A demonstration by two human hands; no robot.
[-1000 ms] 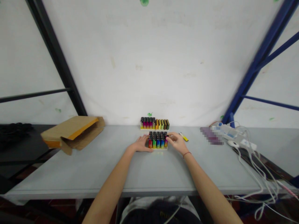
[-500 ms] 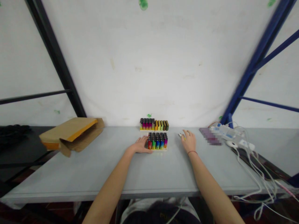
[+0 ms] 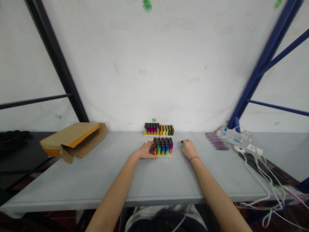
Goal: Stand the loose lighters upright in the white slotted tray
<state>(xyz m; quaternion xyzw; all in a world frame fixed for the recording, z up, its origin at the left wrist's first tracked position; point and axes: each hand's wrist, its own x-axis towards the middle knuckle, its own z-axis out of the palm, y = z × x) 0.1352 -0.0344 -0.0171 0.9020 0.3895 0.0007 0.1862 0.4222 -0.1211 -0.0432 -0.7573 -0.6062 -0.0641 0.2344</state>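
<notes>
In front of me a tray of multicoloured lighters [image 3: 163, 147] with black tops stands on the grey table. My left hand [image 3: 145, 150] is braced round its left side, thumb at the front corner and fingers toward the back. To the right of the tray, my right hand [image 3: 189, 149] is closed on a small lighter [image 3: 182, 141]; only its dark end shows past the fingertips, the body being hidden in the hand. Behind, near the wall, sits a second tray of lighters [image 3: 159, 129], purple ones on the left and yellow to dark green ones on the right.
An open brown cardboard box [image 3: 72, 135] lies on the left of the table [image 3: 101, 183]. At the right are a blurred purple item [image 3: 217, 141], a white power strip [image 3: 238, 138] and tangled white cables [image 3: 263, 174]. Metal frame posts rise on both sides before a white wall.
My right hand has moved slightly left and closed round the lighter, whose dark end now shows instead of a pale one. My left hand stays at the front tray.
</notes>
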